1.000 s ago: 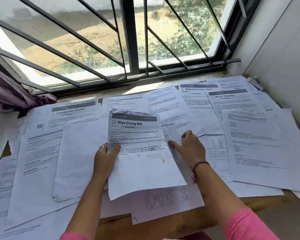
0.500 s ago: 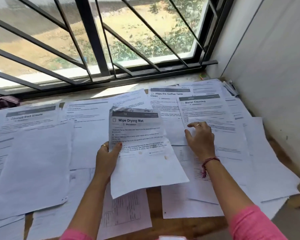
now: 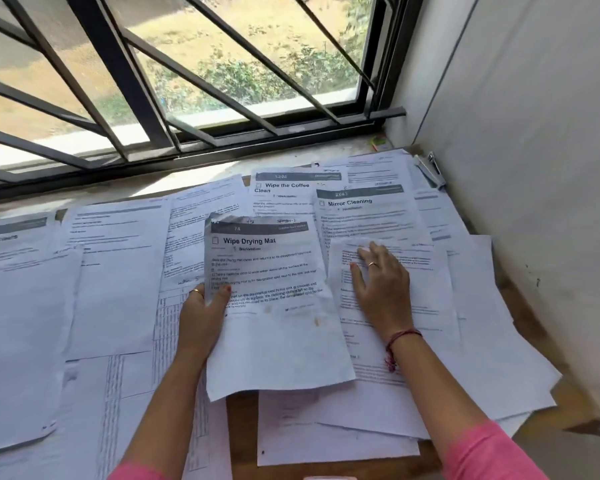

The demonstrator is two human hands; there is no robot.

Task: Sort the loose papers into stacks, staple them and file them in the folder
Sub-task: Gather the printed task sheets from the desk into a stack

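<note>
Head view looks down on a wooden table (image 3: 243,431) spread with thin white printed sheets, many overlapping and slightly curled. The left hand (image 3: 201,320) holds up a crumpled, wrinkled page headed "Wipe Drying Mat" (image 3: 274,317), thumb curled over its left edge and fingers hidden behind it; the top corner is bent and small brown spots mark the lower half. Just right of that page, the right hand (image 3: 381,292) lies flat with fingers spread and straight on a creased sheet (image 3: 426,282), which partly covers the "Mirror Cleaning" page (image 3: 361,209) beyond the fingertips. A stapler (image 3: 430,169) sits far past the right hand, in the corner against the white wall (image 3: 534,168). Left of the left hand, more loose papers (image 3: 111,278) lie flat. Bare wood shows between the forearms and along the sheets' right edge.
</note>
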